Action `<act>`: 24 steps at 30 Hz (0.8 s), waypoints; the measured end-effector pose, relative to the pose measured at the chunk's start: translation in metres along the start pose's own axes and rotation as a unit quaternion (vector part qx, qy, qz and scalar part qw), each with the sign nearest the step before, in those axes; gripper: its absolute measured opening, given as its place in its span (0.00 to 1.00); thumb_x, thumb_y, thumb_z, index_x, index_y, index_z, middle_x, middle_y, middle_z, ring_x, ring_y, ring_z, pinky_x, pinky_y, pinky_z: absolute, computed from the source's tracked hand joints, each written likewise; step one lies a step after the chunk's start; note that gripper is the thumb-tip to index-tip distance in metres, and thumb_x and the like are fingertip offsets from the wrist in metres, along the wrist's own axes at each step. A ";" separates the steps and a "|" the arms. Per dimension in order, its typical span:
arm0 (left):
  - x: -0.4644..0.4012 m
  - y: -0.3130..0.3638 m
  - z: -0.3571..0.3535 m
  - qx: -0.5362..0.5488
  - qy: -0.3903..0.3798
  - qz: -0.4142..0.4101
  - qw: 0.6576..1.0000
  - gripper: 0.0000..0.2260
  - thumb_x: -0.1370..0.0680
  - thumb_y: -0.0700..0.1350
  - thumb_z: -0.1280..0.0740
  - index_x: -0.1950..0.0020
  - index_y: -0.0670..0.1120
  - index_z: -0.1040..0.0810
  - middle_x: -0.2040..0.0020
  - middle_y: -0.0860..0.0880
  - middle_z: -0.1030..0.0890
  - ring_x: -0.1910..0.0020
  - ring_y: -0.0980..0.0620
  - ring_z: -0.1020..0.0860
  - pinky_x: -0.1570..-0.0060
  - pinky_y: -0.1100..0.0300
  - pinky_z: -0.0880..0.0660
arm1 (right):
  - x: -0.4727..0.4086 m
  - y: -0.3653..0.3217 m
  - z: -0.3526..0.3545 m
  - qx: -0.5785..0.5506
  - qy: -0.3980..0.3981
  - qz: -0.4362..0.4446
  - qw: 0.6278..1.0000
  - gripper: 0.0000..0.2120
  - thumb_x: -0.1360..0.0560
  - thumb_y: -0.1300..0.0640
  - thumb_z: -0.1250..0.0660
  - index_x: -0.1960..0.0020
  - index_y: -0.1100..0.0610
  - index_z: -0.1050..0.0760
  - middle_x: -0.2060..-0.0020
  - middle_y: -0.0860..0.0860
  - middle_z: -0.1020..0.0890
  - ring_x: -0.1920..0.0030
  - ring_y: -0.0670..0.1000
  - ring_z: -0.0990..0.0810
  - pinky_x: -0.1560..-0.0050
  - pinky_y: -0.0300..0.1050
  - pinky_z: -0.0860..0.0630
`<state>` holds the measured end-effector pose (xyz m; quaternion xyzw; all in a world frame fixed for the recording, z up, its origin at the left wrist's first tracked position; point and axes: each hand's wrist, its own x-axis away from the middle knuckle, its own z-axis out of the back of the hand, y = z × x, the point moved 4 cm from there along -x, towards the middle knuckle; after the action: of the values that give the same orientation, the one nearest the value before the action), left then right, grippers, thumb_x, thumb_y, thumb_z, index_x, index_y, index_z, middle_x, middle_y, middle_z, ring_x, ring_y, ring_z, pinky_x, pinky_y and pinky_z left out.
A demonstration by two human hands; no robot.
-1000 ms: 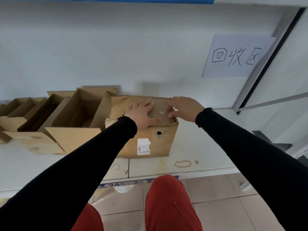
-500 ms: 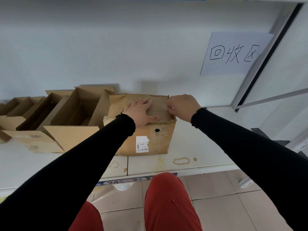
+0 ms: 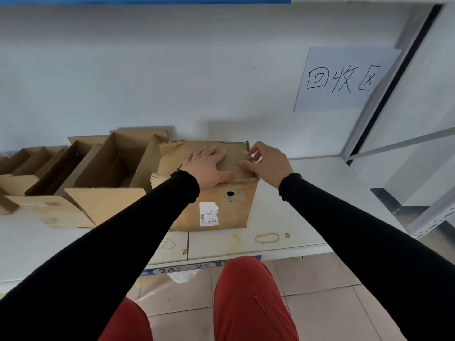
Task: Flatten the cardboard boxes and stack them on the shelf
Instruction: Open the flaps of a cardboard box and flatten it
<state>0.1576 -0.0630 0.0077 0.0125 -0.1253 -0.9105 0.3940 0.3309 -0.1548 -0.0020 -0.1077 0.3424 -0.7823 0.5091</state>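
Barely begun: left hand (image 3: 208,168) flat on closed box (image 3: 216,193); right hand (image 3: 267,162) pinching tape strip (image 3: 256,157) at 1 o'clock corner. Open boxes (image 3: 105,178) at 9 o'clock unflattened.

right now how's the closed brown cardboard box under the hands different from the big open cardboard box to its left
The closed brown cardboard box has its top shut, with the left hand flat on it; the big open cardboard box shows its empty inside, flaps out. The closed one carries a white shipping label and a dark hole; the open one's front looks plain. Both are brown, unflattened, on the white shelf.
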 end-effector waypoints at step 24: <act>0.045 0.010 0.018 0.513 0.197 -0.016 0.835 0.42 0.27 0.60 0.32 0.21 0.69 0.57 0.20 0.52 0.38 0.23 0.51 0.36 0.26 0.43 0.36 | 0.003 -0.092 0.018 -0.460 0.010 -0.043 0.887 0.12 0.23 0.57 0.28 0.47 0.66 0.18 0.57 0.56 0.13 0.60 0.48 0.17 0.60 0.38 0.23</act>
<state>0.1317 -0.0980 0.0311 0.3944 -0.4939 -0.6999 0.3326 0.2723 -0.1424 0.0702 -0.3372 0.6640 -0.5590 0.3646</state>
